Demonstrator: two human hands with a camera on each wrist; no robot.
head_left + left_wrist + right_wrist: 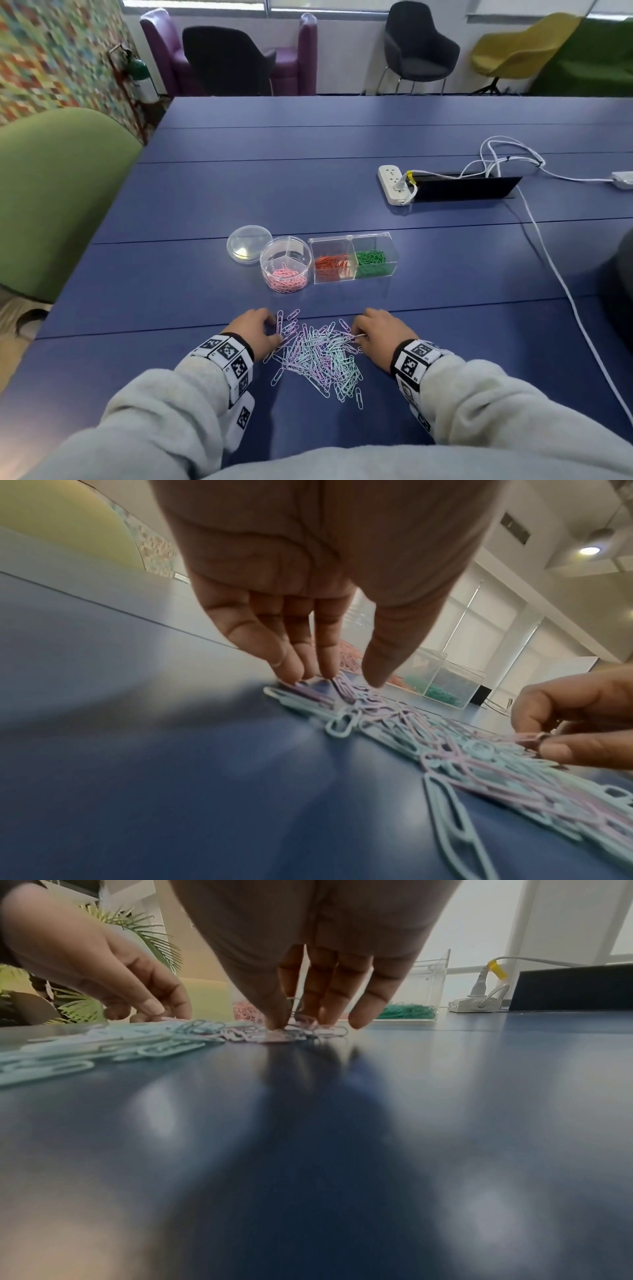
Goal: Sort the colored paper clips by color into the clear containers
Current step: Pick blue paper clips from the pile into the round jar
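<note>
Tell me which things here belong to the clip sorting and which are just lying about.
Part of the job:
- loose pile of pastel paper clips
- round clear divided tub holding pink clips
- rectangular clear two-compartment box holding orange and green clips
- left hand, right hand

Lying about:
- round clear lid
- white power strip
- white cables

Blue table (308,171), dark chairs (416,51), purple armchair (294,58), windows behind.

The loose clips (317,353) lie on the table (205,192), before the round tub (286,264); the box (354,257) stands to its right.
</note>
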